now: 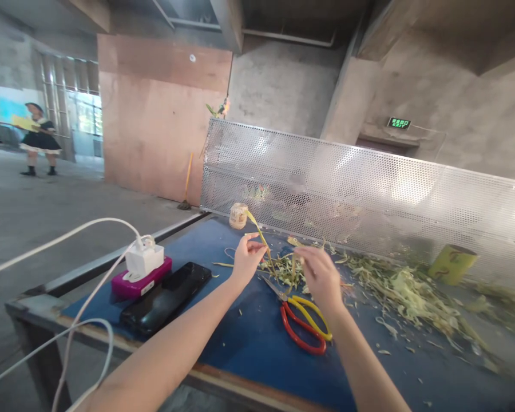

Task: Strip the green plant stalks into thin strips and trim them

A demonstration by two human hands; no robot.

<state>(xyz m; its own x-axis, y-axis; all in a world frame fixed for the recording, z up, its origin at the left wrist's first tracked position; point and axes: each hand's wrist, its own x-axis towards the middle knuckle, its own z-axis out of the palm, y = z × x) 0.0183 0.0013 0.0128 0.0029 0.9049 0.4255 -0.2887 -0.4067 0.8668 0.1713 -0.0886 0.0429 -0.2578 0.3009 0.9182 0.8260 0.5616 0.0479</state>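
My left hand [249,256] is closed in a pinch on a long yellow-green plant strip [260,230], whose upper end sticks up past the fingers. To its right, my right hand [320,273] has its fingers pinched too, and a thin pale strip [294,266] hangs at the fingertips. Beneath the two hands lies a small heap of plant shreds [289,273]. Scissors [305,320] with one red and one yellow handle rest on the blue tabletop [240,343], partly behind my right wrist.
A black phone [167,298] and a magenta power strip [141,278] with a white charger [145,258] lie left. A pale roll [238,216] stands at the back. More shreds [412,294] and a yellow-green cylinder [452,264] lie right, before a perforated metal panel [347,177]. A person [40,137] stands far left.
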